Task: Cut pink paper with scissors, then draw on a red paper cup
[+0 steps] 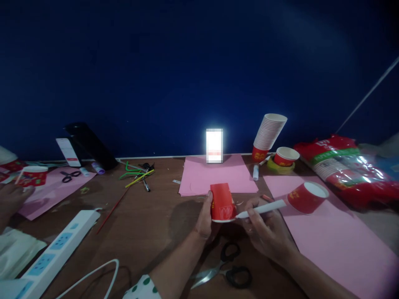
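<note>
My left hand is closed around a red paper cup, turned so its white rim points down toward me. Yellow print and a faint drawn outline show on the cup's side. Between the fingers of my right hand is a white pen, its tip at the cup's side near the rim. I cannot tell whether the tip touches. Below my hands lie open scissors with black handles. A stack of pink paper is just behind the cup.
A bright phone stands on the pink stack. At right are stacked cups, another red cup, a pink sheet and a plastic pack. Pipe cleaners and a power strip lie left. Another person's hand is far left.
</note>
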The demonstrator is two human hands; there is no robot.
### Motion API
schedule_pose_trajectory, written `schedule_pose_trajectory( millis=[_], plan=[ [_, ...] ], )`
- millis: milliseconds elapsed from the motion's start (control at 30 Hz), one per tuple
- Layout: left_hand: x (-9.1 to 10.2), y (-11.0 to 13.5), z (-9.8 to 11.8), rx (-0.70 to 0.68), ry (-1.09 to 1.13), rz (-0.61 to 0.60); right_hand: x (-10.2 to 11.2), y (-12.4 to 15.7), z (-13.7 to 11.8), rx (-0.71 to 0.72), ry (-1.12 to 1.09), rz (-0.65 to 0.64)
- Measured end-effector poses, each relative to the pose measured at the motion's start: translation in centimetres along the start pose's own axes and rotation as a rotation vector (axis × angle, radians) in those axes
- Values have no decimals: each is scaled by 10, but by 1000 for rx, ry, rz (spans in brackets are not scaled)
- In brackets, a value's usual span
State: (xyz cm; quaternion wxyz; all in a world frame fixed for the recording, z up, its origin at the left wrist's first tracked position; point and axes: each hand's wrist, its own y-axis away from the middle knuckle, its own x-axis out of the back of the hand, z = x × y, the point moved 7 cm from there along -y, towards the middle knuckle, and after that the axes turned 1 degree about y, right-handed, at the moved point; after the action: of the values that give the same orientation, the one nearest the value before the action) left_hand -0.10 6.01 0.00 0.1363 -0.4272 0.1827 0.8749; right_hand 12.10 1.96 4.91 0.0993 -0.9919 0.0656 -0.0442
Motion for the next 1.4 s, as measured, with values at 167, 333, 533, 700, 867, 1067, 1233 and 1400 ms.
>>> schedule_pose_trajectory(
  millis=[167, 333, 533, 700, 867, 1067, 1233, 1400],
  plan=[
    [0, -1, 1, -18, 13, -3, 3, 2, 0, 25, -148, 56],
    [1, -1, 0, 11, 32, 8, 2, 3, -24, 246, 243, -31],
    [4, -3, 2, 9, 56, 38, -2, 4, -41, 346, 400, -39],
    [2, -3, -1, 47, 46, 10, -4, 7, -41, 324, 469, -16],
    [1, -1, 0, 41, 30, 38, -6, 8, -45, 378, 467, -21],
    [-1, 0, -1, 37, -5, 19, -7, 9, -42, 430, 455, -5],
    [0, 0, -3, 71, 22, 37, -6, 9, -40, 409, 446, -11],
    [-2, 2, -2, 58, 6, 50, -8, 10, -38, 362, 445, -10]
  ],
)
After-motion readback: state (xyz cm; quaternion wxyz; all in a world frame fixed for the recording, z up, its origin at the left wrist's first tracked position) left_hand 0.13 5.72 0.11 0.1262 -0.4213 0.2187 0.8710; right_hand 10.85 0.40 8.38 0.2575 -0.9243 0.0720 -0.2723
